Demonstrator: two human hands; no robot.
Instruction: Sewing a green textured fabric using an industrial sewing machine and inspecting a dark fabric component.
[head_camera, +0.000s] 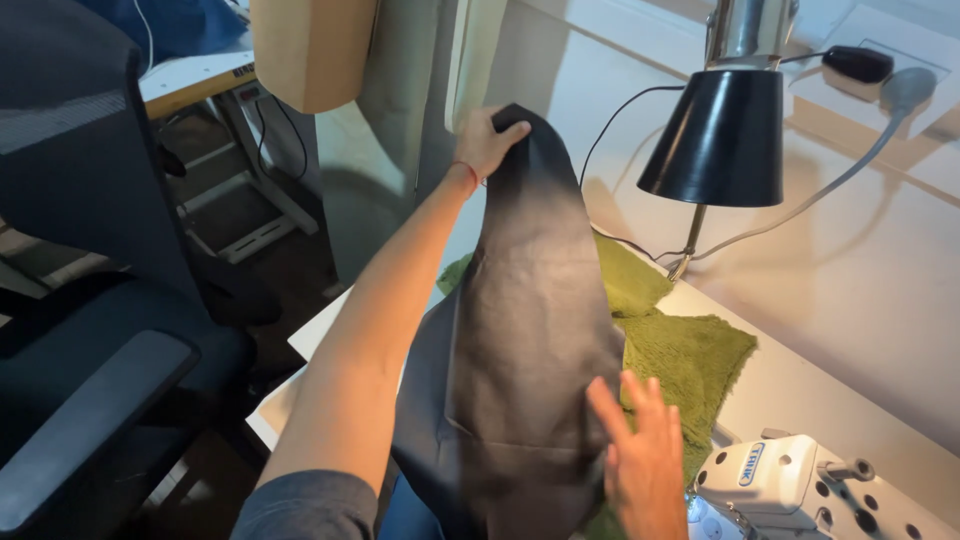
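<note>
A dark grey piece of fabric (525, 330) hangs stretched from upper centre down to the bottom of the view. My left hand (487, 142) is raised and pinches its top end. My right hand (643, 455) lies flat, fingers spread, against the lower right side of the fabric. Under the fabric, a green fuzzy cloth (680, 350) is spread on the white table (800, 385).
A white sewing machine (800, 490) sits at the bottom right. A black desk lamp (722, 135) stands behind the table, its cables running along the wall. A dark office chair (90, 300) is at the left, with another work table (190, 80) behind it.
</note>
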